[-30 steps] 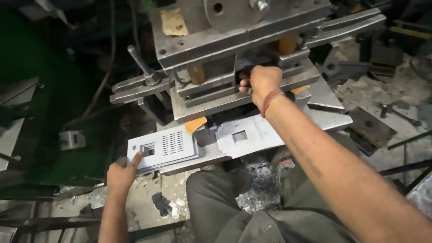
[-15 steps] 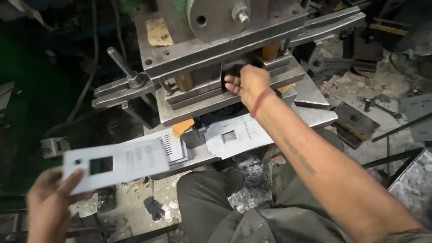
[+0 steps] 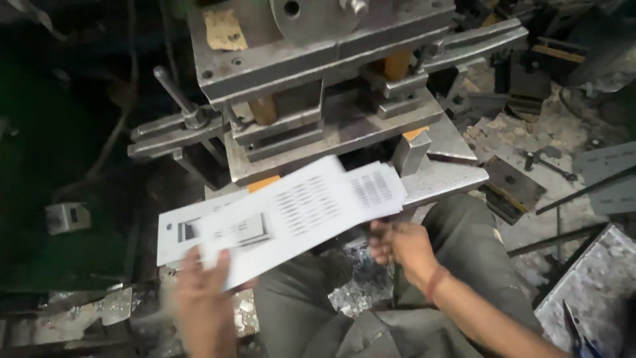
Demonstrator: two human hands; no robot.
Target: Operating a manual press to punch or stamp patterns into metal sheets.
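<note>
two hands share one pale, slotted sheet-metal plate (image 3: 298, 212), blurred, lying slantwise just at 6 o'clock of the grey steel press (image 3: 331, 86). the left hand (image 3: 202, 298) has its grip clamped on the plate's 7 o'clock end; the right hand (image 3: 401, 245) has fingers curled under the 3 o'clock edge.

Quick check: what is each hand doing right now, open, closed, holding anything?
Left hand: shut on the slotted metal sheet.
Right hand: below the sheet's right end; grip cannot be told.

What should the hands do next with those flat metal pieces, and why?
Probably steady the metal sheets first. The left hand and right hand both hold them in front of the press, overlapping and blurred, so they look unsettled.
</note>
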